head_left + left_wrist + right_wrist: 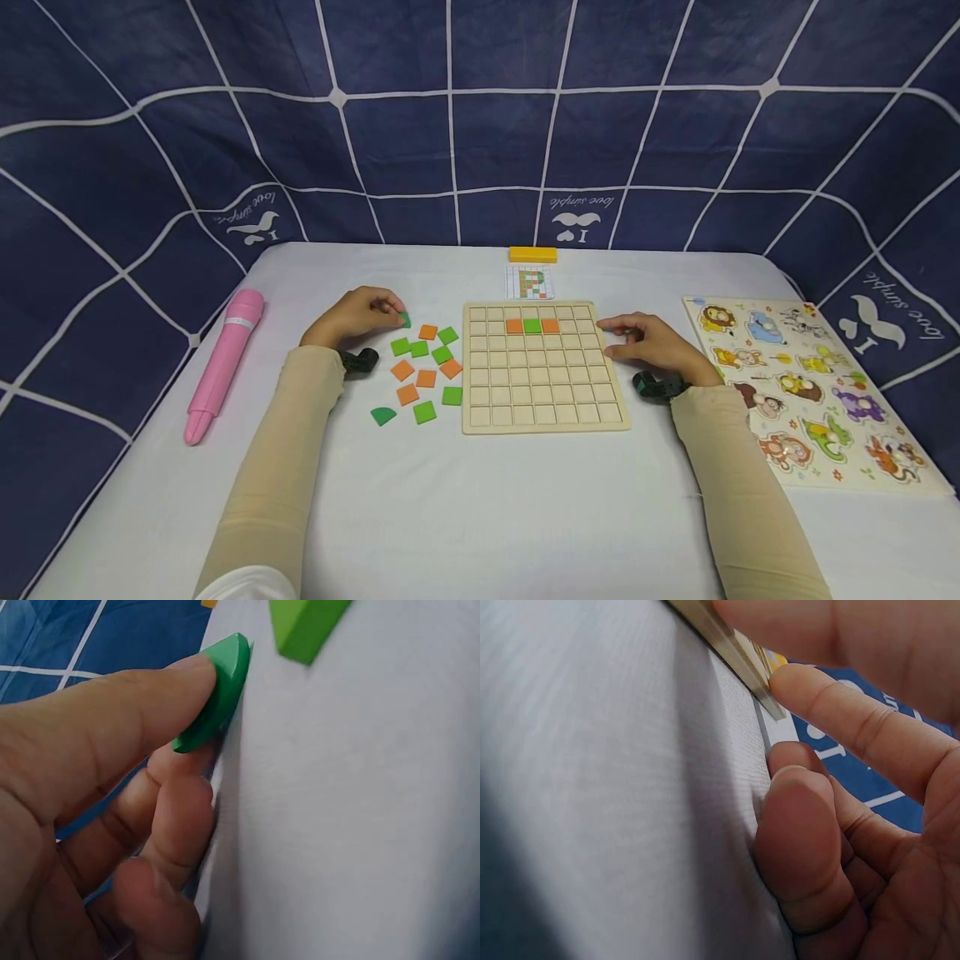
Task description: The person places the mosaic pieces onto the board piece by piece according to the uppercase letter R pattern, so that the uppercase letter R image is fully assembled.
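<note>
The left hand is arching inward over the worktop, toward its far left corner, its narrow grip pinching a dark green quarter-circle piece between thumb and index finger. The right hand is lying beside the wooden grid board, holding nothing, its thumb and index finger parting slightly at the board's right edge. The board is sitting roughly midway between the worktop's left and right edges, with loose square tiles lying to its left. The left wrist view is showing the thumb covering much of the piece, while the head view is revealing only a green tip. The index fingertip is hiding behind the piece; whether the piece is touching the worktop is hard to tell. The right wrist view is catching just a strip of the board, the rest being cut off.
</note>
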A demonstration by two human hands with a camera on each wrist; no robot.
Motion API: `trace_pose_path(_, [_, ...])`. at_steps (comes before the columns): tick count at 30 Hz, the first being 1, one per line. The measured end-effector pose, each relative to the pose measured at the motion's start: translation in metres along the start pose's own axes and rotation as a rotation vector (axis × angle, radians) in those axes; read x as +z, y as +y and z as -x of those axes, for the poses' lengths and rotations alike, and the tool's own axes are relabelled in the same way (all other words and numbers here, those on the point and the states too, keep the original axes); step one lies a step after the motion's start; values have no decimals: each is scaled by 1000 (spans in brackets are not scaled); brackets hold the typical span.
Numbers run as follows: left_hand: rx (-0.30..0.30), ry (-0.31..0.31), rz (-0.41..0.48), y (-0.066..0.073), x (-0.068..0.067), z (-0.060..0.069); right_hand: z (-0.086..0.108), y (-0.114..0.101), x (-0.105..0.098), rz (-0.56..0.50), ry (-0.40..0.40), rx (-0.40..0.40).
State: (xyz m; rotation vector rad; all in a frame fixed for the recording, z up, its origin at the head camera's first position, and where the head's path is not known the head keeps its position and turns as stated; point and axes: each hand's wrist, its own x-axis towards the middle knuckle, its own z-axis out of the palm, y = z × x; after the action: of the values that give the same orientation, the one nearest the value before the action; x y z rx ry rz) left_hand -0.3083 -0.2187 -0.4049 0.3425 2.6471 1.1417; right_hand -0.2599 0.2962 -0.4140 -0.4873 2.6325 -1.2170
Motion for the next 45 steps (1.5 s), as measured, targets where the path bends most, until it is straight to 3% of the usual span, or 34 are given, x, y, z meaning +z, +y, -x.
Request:
trace_pose_path(8, [-3,-46,10,3,-4,0,1,-2,-1,7,3,-18])
trace_pose_path(13, [-27,-37,27,5,-4,0,1,-1,0,-3,9,-19])
trace_pose_path(20, [-52,-22,120,10,-1,-4,0,4,0,-16,26,-49])
trace_pose_path(26, [-26,-17,181,18,3,-5,1,1,0,-2,19,-14])
trace_pose_path(32, [-1,-45,172,28,10,-4,0,-2,0,5,2,46])
trace_pose_path(41, [91,-118,141,56,17,-8,0,-2,-1,1,0,41])
trace_pose_path(45, [133,-121,136,69,24,-13,0,-3,0,-1,-2,35])
